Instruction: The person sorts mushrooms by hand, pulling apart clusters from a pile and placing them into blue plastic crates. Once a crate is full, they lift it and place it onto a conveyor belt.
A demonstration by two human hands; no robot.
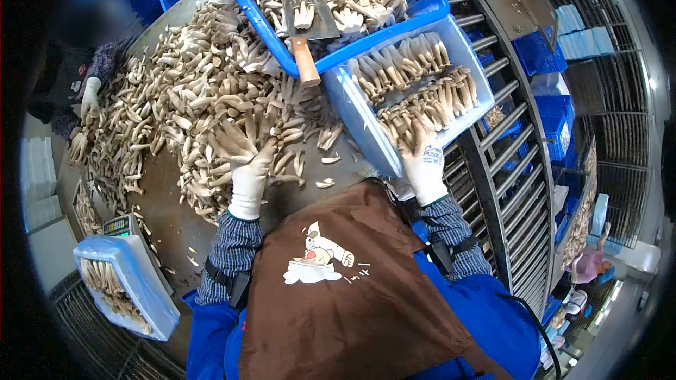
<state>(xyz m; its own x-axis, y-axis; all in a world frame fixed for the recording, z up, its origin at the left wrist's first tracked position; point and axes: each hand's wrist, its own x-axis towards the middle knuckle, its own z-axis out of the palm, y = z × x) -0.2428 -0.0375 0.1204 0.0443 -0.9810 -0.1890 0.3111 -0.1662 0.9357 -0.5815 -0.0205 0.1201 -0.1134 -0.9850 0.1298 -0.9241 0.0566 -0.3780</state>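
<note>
My left hand, in a white glove, is closed around several mushrooms with pale stems and brown-grey caps, at the near side of a large heap of mushrooms. My right hand, also gloved, reaches over the near wall of a white foam box. Its fingers grip mushrooms at the near end of a row in that box. Inside, the mushrooms lie in two neat rows. Above it a blue crate of mushrooms holds a cleaver with a wooden handle, resting across its rim.
A roller conveyor runs along the right. At the lower left a plastic-lined box of mushrooms leans beside a scale. Another person's gloved hand is at the heap's left edge. Mushroom scraps lie on the metal table.
</note>
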